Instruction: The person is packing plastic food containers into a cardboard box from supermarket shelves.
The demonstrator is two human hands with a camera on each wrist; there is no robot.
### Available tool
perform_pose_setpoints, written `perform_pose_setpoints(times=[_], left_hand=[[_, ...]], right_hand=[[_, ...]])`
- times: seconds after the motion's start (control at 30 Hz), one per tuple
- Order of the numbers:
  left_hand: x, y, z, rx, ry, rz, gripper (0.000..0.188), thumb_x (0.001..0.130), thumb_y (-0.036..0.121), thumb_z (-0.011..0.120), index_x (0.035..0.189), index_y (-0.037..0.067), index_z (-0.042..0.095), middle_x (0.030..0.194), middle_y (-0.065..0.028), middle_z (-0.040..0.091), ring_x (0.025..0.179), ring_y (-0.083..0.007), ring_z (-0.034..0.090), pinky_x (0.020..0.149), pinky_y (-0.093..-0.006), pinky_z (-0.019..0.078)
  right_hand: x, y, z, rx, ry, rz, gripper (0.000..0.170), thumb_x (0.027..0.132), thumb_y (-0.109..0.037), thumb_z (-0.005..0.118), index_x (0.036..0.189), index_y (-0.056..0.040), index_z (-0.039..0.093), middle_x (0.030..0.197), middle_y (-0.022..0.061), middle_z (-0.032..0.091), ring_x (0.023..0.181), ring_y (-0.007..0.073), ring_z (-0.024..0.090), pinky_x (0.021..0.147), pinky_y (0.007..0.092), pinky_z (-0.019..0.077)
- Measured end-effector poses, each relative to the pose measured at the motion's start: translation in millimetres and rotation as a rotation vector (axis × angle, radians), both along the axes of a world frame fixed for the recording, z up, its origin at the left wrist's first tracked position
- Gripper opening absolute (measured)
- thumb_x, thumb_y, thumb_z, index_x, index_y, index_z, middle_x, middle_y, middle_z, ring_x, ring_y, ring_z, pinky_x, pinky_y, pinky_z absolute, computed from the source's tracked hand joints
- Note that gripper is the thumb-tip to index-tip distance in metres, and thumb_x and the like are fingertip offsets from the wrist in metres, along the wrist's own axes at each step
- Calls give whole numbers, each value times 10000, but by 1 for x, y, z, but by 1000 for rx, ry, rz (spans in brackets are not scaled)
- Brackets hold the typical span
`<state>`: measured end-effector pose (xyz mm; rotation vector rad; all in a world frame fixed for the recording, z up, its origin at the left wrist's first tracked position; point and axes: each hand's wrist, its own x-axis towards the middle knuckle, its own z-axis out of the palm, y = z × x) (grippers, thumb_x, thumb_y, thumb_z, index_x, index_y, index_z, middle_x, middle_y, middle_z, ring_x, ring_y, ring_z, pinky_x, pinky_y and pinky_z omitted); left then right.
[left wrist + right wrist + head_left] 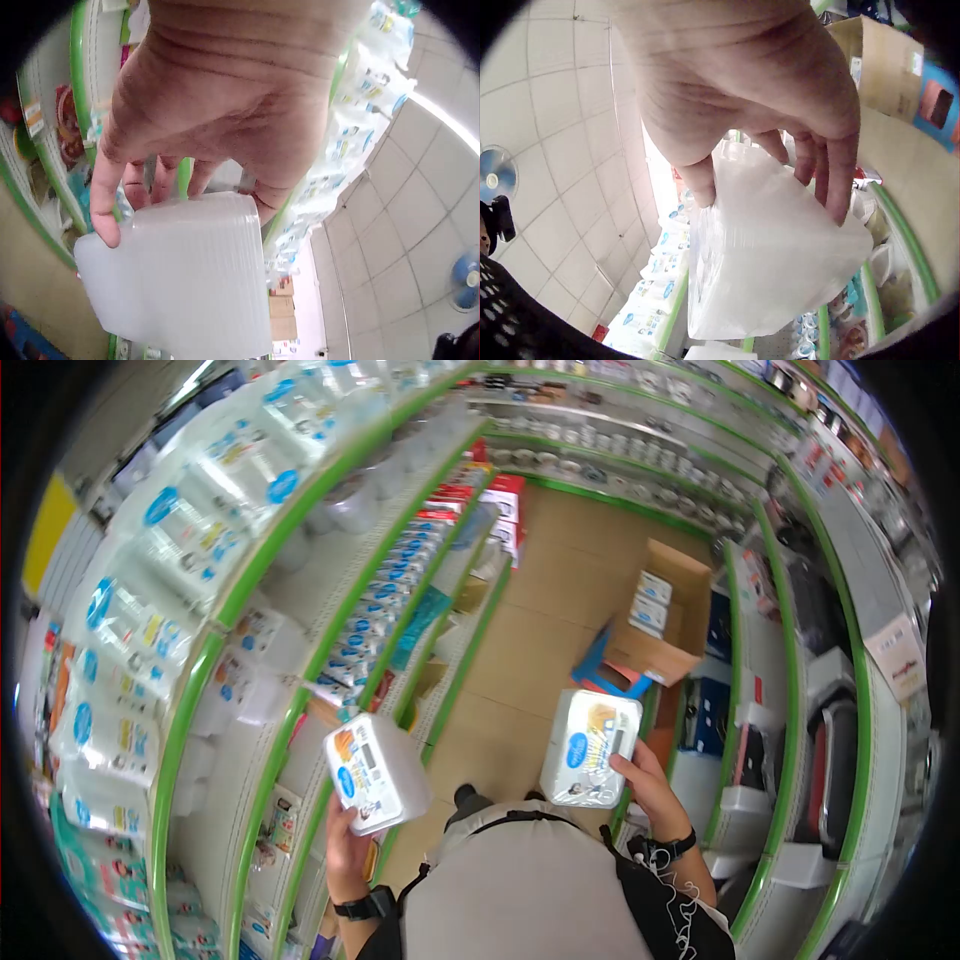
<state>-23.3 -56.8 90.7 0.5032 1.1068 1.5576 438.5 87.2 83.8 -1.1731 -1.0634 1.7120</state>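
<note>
The left hand [347,852] and right hand [655,795] I'm guiding remotely pinch the left plastic pack [378,772], lower left of centre, and the right plastic pack [590,750], lower right, which I judge light, slick, slightly flexible, best held across their sides.

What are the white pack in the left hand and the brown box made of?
The white pack looks like smooth plastic, cloudy and slightly shiny, with thin stacked edges showing. The brown box is probably cardboard: dull finish, flat, stiff-looking walls.

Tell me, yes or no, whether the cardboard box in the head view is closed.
No, the cardboard box is open at the top, showing white packs inside.
</note>
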Motion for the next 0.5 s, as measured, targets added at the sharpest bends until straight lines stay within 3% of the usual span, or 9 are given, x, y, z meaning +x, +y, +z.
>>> perform_pose_setpoints(times=[0.03, 0.13, 0.23, 0.27, 0.5], left_hand=[[10, 24, 1, 20, -5, -76, 722, 896, 195, 598, 1524, -20, 314, 1448, -185, 526, 1299, -306, 572, 1075, -451, 486], [41, 101, -7, 83, 6, -279, 691, 904, 135, 587, 1522, -34, 328, 1463, -164, 514, 1361, -266, 503, 1144, -389, 391], [57, 164, -21, -9, 197, -469, 652, 908, 81, 569, 1517, -14, 355, 1444, -135, 524, 1346, -234, 500, 1132, -366, 392], [66, 184, -20, -11, 196, -488, 652, 908, 81, 569, 1517, -14, 355, 1444, -135, 524, 1346, -234, 500, 1132, -366, 392], [90, 315, -24, 10, 73, -798, 625, 914, 69, 578, 1506, 17, 385, 1352, -108, 574, 1266, -198, 544, 1064, -333, 441]], right_hand=[[4, 2, -8, 11, 13, -13, 529, 991, -223, 659, 1456, -42, 481, 1283, 57, 634, 1130, 143, 624, 912, 303, 521], [10, 11, -17, 4, 41, -87, 501, 998, -210, 656, 1439, -35, 496, 1268, 64, 644, 1130, 150, 626, 922, 306, 521], [13, 24, -17, -17, 43, -117, 504, 996, -161, 636, 1445, -1, 474, 1343, 88, 612, 1192, 172, 606, 1028, 324, 481], [15, 29, -21, 7, 34, -143, 488, 996, -203, 660, 1425, -28, 506, 1263, 82, 651, 1126, 151, 632, 935, 318, 526], [5, 75, -8, -39, -7, -312, 479, 996, -215, 656, 1425, -55, 516, 1271, 63, 651, 1128, 154, 638, 931, 320, 524]])
